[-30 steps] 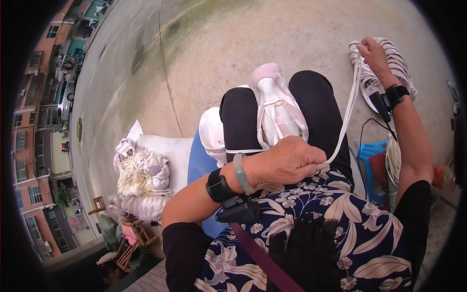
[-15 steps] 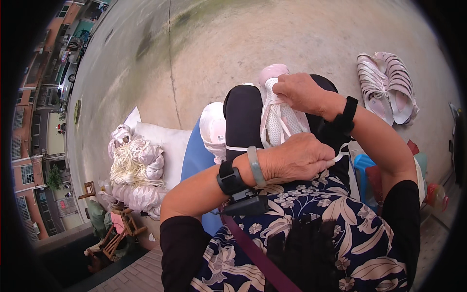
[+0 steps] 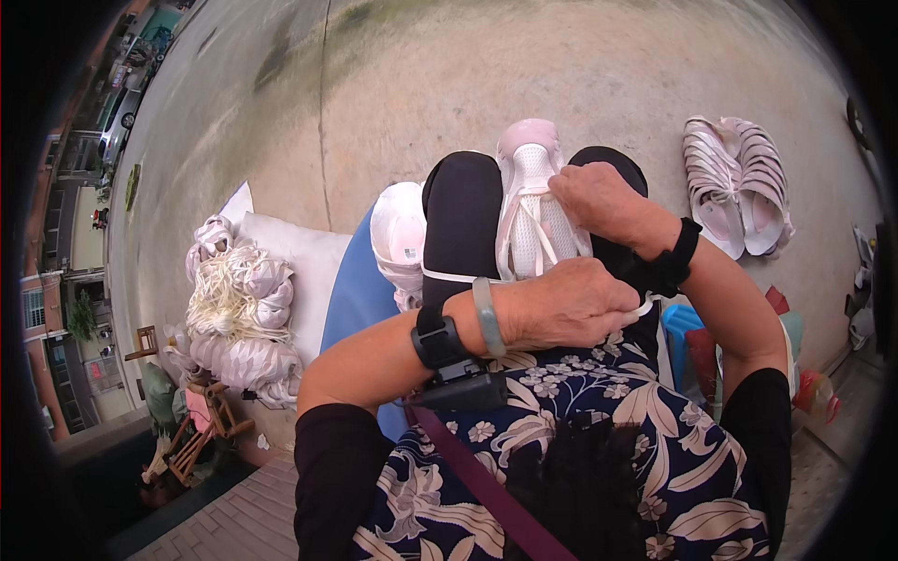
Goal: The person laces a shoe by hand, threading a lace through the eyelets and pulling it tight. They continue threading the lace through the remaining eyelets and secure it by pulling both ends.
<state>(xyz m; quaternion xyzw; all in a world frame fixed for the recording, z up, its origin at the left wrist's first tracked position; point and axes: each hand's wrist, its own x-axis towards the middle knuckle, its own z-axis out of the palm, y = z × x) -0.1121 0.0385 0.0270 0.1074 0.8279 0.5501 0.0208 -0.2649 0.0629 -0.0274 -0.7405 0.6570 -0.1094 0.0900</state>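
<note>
1 pale pink sneaker [image 3: 538,210] is lying on the person's lap, toe pointing away, wedged between 2 knees in black leggings. Right hand [image 3: 603,201] is resting on the shoe's right side, fingers curled against the upper & pinching at the white lace [image 3: 524,224]. Left hand [image 3: 561,304] is sitting at the heel end w/ fingers closed round the lace end, which is running across the left thigh. 1 more matching shoe [image 3: 399,234] is lying just beside the left knee, on a blue cushion [image 3: 351,299]. 2 finished shoes, a pair [image 3: 739,182], are lying side by side on the ground, well apart to the right. 1 white sack [image 3: 299,262] w/ a heap of laces & bundles [image 3: 229,299] is sitting to the left. Ground is bare grey concrete [image 3: 449,84], outdoors; buildings & parked cars are showing far left.
</note>
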